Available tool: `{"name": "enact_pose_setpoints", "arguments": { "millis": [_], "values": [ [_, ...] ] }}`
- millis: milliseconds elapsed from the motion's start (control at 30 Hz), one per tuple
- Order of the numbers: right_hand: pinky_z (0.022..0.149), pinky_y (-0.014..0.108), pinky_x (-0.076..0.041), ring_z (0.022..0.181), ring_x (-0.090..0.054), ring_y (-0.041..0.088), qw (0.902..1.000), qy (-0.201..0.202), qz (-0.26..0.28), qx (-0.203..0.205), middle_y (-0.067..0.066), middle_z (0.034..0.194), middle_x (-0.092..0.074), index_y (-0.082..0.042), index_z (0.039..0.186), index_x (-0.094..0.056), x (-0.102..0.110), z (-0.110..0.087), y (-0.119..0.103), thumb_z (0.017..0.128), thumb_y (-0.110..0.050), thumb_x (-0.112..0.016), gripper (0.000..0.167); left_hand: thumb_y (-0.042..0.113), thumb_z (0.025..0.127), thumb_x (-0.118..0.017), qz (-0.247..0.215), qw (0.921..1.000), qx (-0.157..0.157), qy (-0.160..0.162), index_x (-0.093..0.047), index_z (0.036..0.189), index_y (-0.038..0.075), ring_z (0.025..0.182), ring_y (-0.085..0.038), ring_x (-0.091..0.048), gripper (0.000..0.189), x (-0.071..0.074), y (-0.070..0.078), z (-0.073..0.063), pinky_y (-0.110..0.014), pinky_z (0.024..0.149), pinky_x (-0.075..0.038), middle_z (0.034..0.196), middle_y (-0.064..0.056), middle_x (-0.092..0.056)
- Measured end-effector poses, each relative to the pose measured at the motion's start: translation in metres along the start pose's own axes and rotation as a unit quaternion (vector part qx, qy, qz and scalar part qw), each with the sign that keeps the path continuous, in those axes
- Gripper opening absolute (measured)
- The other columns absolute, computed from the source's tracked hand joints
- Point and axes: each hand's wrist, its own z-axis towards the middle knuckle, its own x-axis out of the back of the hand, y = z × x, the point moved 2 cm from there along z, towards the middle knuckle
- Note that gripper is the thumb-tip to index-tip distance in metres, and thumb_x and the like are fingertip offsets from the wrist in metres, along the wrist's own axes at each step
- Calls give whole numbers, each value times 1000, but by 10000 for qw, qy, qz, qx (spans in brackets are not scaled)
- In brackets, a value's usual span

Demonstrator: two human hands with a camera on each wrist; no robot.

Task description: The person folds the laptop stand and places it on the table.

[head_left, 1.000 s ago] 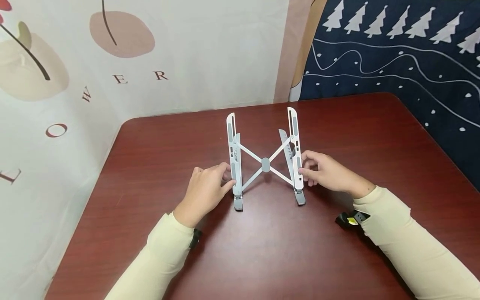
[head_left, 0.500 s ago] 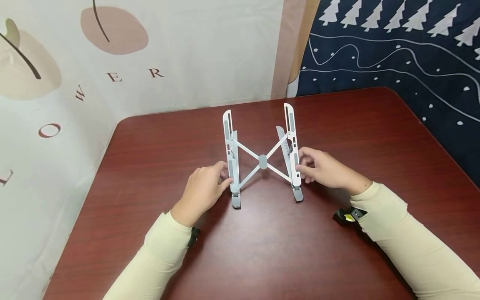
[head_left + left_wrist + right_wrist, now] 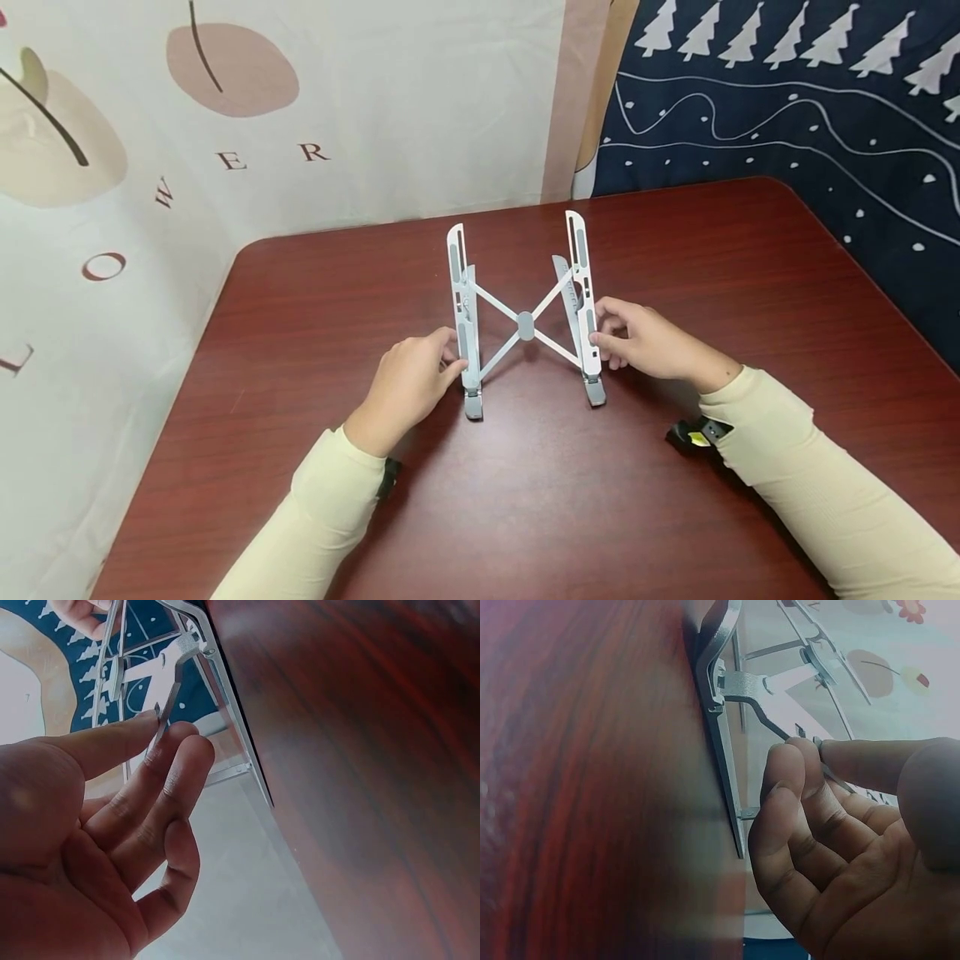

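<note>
A silver folding laptop stand [image 3: 526,326] stands unfolded on the table, its two slotted side rails joined by an X of thin bars with a grey hub. My left hand [image 3: 408,379] pinches the lower part of the left rail between thumb and fingers. On the other side, my right hand [image 3: 645,340] pinches the right rail at about the same height. The left wrist view shows the thumb against the edge of the stand's upper arm [image 3: 169,686]. In the right wrist view, thumb and fingertips meet at the opposite arm [image 3: 780,716].
The stand rests on a dark red wooden table [image 3: 525,508] with rounded far corners. Behind it hang a pale cloth [image 3: 420,108] with printed letters and a navy cloth [image 3: 750,117] with white trees. A black strap device [image 3: 690,435] sits under the right wrist.
The view shifts slightly. Both hands keep their pinch on the rails, and the stand stays unfolded in nearly the same place.
</note>
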Motion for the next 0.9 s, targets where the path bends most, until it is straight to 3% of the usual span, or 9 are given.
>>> {"name": "enact_pose_setpoints", "arguments": {
  "millis": [900],
  "values": [
    [57,28,-53,59,-62,20,10000,53,24,-6,11,69,-64,-2,108,-55,-4,0,0,97,-4,-61,13,20,90,-74,131,9994,-280,126,-67,112,7,78,-23,-74,26,-2,1,-1,-45,70,-56,85,1,-77]
  ]
}}
